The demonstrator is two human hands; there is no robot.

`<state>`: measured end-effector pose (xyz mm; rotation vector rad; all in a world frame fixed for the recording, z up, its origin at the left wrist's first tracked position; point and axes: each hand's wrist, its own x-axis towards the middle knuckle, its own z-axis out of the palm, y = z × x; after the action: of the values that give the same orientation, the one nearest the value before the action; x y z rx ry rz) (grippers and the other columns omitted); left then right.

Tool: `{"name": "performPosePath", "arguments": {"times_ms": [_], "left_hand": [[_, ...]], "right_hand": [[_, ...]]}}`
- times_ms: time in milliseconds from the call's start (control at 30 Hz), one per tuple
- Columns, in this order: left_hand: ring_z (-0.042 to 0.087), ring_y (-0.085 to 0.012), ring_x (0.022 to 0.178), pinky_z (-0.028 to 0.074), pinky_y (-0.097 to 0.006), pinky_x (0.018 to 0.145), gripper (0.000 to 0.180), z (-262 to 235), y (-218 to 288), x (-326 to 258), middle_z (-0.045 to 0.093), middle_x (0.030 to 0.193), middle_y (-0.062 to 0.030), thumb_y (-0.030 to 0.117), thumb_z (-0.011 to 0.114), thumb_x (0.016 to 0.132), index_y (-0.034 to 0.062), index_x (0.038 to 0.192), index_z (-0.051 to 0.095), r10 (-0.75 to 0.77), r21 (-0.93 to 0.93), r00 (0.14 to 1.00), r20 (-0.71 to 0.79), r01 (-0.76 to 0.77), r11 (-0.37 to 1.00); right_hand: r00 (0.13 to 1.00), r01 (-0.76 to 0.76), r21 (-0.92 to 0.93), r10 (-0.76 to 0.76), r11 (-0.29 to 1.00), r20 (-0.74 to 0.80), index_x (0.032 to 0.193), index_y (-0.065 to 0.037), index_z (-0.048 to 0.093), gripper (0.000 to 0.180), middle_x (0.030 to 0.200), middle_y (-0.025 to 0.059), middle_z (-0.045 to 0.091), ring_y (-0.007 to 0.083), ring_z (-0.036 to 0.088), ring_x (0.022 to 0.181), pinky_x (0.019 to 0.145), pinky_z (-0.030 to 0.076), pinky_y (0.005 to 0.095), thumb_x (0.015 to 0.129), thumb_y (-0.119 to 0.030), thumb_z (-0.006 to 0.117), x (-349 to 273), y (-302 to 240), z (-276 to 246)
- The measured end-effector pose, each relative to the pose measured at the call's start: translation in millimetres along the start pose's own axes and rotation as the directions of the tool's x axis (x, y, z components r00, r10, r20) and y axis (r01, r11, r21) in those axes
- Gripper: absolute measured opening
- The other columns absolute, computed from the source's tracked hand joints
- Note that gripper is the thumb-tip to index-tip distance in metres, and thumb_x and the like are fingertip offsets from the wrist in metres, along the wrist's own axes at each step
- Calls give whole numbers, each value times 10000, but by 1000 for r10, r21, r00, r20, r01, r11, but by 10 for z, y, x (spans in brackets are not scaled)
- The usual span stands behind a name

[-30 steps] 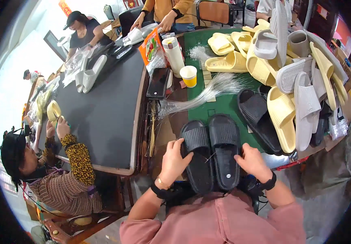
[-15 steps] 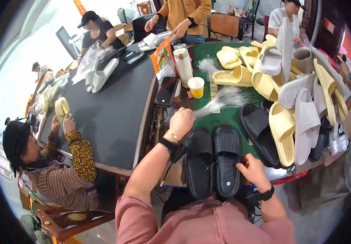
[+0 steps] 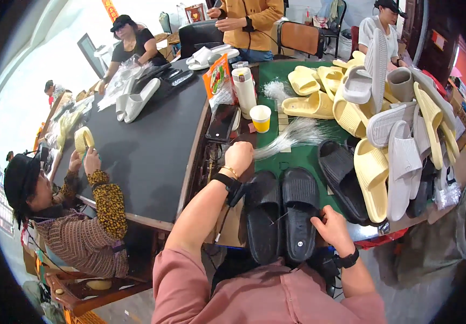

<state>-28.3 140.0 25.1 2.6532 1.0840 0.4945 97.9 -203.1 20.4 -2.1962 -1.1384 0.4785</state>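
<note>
Two black slide slippers lie side by side in front of me, toes away: the left slipper and the right slipper. A thin clear strand runs across the gap between them. My left hand is closed at the gathered end of a bundle of clear plastic strands, which fans out on the green table top. How many strands are in its fingers is hidden. At the right slipper's outer edge is my right hand, thumb over the rim and fingers curled.
Beyond my right hand rises a heap of yellow, grey and black slippers. A paper cup, white flask, phone and orange packet stand near the bundle. Co-workers sit around the dark table; one at left holds a yellow slipper.
My left hand has shifted slightly left, still by the bundle. The right hand stays at the slipper's edge. Across the table, a person in orange has let go of the orange packet and raised both hands.
</note>
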Motion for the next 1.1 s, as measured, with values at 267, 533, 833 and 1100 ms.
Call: {"name": "performPosePath", "arguments": {"times_ms": [267, 533, 833, 1100], "left_hand": [[672, -359, 777, 537, -420, 717, 159, -263, 114, -39, 681, 806, -194, 165, 640, 797, 42, 845, 730, 73, -163, 991, -112, -91, 982], [675, -364, 774, 549, -415, 742, 163, -475, 188, -6, 692, 797, -170, 178, 643, 766, 69, 826, 749, -56, -142, 988, -146, 35, 989], [704, -280, 786, 536, -351, 726, 175, -732, 98, 47, 707, 819, -171, 157, 694, 781, 12, 872, 729, -67, -360, 992, -111, 22, 933], [705, -291, 756, 553, -364, 742, 132, -734, -65, 23, 704, 798, -183, 69, 673, 733, 20, 834, 742, -71, -238, 988, 140, 103, 966]], "right_hand": [[1000, 9, 6, -9, 1000, -19, 878, 7, 564, 377, 754, 205, 638, 384, 639, 709, 633, 496, 452, 806, -330, 715, -20, 58, 41], [998, 42, 13, -42, 999, -46, 851, 2, 553, 368, 762, 220, 631, 410, 631, 733, 662, 495, 477, 806, -333, 700, -1, 0, 14], [998, 58, -4, -58, 998, -33, 899, 2, 540, 387, 874, 231, 642, 433, 620, 828, 705, 490, 495, 834, -355, 675, -22, 123, 80], [998, 56, 7, -55, 998, -42, 891, 0, 537, 374, 866, 224, 650, 424, 629, 818, 699, 499, 489, 838, -343, 674, -21, 85, 71]]}}
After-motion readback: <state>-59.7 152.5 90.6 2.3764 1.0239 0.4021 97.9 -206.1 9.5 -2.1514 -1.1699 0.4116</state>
